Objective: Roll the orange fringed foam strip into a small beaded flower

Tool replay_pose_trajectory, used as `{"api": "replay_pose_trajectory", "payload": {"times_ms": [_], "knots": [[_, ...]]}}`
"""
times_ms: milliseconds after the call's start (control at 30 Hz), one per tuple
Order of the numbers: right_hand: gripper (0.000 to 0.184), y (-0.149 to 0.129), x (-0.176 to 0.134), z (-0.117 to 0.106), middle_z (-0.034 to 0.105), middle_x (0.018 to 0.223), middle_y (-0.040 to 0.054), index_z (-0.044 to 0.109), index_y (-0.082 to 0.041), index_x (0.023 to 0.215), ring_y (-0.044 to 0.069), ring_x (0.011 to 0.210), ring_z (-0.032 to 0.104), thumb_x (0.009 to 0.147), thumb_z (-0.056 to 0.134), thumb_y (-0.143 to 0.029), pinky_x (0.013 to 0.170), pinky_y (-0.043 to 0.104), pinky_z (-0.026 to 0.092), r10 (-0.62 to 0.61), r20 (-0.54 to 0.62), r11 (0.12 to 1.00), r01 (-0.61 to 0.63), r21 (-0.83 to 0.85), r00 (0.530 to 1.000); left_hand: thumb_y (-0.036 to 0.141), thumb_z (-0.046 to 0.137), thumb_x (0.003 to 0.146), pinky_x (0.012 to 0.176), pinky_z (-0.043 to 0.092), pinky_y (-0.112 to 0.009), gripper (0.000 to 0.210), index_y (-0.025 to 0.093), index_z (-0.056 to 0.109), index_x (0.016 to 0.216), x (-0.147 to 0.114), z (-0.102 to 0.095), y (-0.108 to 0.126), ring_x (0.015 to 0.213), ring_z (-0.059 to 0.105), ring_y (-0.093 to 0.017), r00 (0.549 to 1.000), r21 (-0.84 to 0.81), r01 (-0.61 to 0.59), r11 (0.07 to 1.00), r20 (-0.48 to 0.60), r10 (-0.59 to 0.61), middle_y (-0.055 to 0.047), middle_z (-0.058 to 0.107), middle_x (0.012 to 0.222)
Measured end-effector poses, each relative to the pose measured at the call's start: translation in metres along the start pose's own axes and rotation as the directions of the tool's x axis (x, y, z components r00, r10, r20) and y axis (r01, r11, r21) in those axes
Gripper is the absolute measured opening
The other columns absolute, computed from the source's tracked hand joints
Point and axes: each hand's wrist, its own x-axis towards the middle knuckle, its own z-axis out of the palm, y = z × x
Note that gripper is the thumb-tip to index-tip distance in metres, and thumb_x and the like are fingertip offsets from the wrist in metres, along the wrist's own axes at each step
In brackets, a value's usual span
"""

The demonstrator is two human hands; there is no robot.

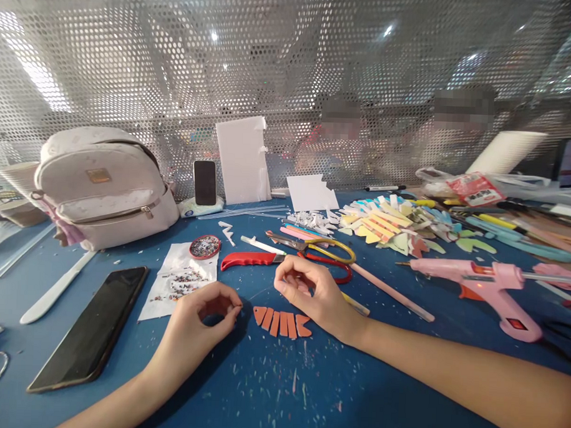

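Observation:
My left hand (202, 314) is closed in a pinch beside a white paper (164, 266) scattered with tiny dark and coloured bits. A small dark speck shows at its fingertips, too small to name. My right hand (317, 296) is curled, thumb against fingers, and what it grips is hidden. A faint thin line, like a thread, stretches between the hands. Below them lies a row of flat orange pieces (283, 324), together shaped like a fish. Just beyond are a red-handled cutter (249, 260), scissors (334, 245) and a red round dish (204, 258) of tiny bits.
A pink glue gun (471, 273) lies at right, with a heap of coloured cut pieces (383, 220) behind. At left are a dark phone (89, 329), a white plastic knife (58, 287) and a pale backpack (103, 189). A perforated metal screen (281, 58) stands behind the blue table.

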Motion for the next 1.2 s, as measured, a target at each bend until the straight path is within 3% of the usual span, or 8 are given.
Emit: {"api": "replay_pose_trajectory", "payload": {"times_ms": [533, 1200], "knots": [[0.010, -0.0042, 0.0000, 0.0027, 0.040, 0.067, -0.0038, 0.056, -0.019, 0.078, 0.011, 0.057, 0.037, 0.088, 0.057, -0.022, 0.051, 0.024, 0.030, -0.089, -0.009, 0.992, 0.088, -0.088, 0.996, 0.015, 0.059, 0.081, 0.067, 0.055, -0.025, 0.009, 0.019, 0.066, 0.080, 0.0018, -0.0017, 0.0010, 0.069, 0.063, -0.014, 0.996, 0.037, -0.093, 0.995, -0.014, 0.094, -0.001, 0.065, 0.079], [0.008, -0.0007, 0.0000, 0.0030, 0.042, 0.067, -0.0032, 0.055, -0.020, 0.080, 0.012, 0.059, 0.041, 0.088, 0.057, -0.021, 0.053, 0.024, 0.033, -0.072, -0.013, 0.990, 0.069, -0.122, 0.997, 0.025, 0.062, 0.085, 0.062, 0.055, -0.023, 0.010, 0.019, 0.069, 0.082, 0.0038, -0.0048, -0.0033, 0.059, 0.063, -0.013, 0.996, -0.084, -0.027, 0.996, -0.091, 0.019, 0.000, 0.069, 0.074]]}}
